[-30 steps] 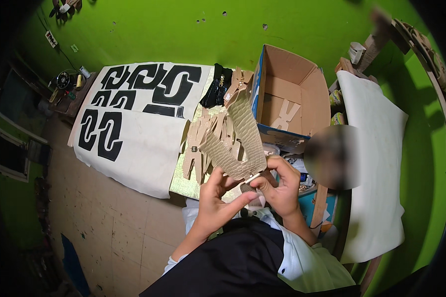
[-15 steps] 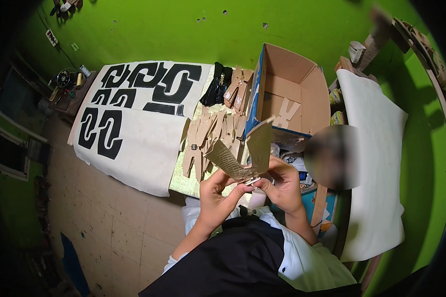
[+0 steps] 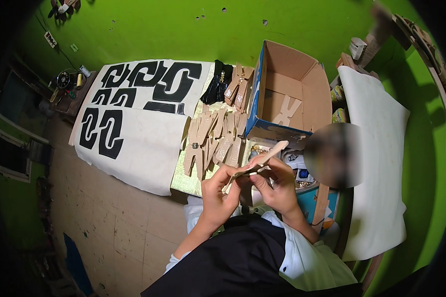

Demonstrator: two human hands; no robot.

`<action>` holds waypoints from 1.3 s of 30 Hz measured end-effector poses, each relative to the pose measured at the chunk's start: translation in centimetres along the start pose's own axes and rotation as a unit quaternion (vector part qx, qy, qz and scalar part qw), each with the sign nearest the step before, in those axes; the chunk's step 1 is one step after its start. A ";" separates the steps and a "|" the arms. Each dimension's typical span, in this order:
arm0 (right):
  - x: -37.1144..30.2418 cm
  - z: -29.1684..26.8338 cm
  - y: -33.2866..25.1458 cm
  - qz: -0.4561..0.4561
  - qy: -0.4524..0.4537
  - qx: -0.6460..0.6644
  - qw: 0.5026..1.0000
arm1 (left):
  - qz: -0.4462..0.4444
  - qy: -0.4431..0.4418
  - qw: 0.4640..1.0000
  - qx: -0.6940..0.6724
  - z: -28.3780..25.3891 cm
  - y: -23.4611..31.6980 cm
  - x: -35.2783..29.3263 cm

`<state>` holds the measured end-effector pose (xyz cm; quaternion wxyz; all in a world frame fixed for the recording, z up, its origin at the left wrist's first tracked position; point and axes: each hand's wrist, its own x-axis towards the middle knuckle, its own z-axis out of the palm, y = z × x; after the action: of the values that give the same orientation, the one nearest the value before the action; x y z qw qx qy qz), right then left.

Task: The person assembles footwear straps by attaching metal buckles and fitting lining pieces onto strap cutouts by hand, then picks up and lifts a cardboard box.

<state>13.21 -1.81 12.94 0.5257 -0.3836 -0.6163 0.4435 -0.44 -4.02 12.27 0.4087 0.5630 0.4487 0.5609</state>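
While tight, fingers on tan piece

No readable words or numbers, printing on the blue outer side of a cardboard box too indistinct to make out, dark and blue marks on small white packets likewise illegible, patterned green-and-yellow packages equally unreadable.

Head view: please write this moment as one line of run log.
left hand: holds beige piece | right hand: holds same piece | beyond: beige straps, cardboard box
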 end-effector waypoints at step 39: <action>0.5 -0.3 0.0 -0.161 -0.012 -0.190 0.968 | -0.097 0.040 0.978 -0.180 -0.2 -1.0 0.7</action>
<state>13.48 -1.32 13.11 0.5002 -0.3674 -0.7490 0.2320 -0.71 -3.13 11.53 0.5375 0.4106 0.4092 0.6124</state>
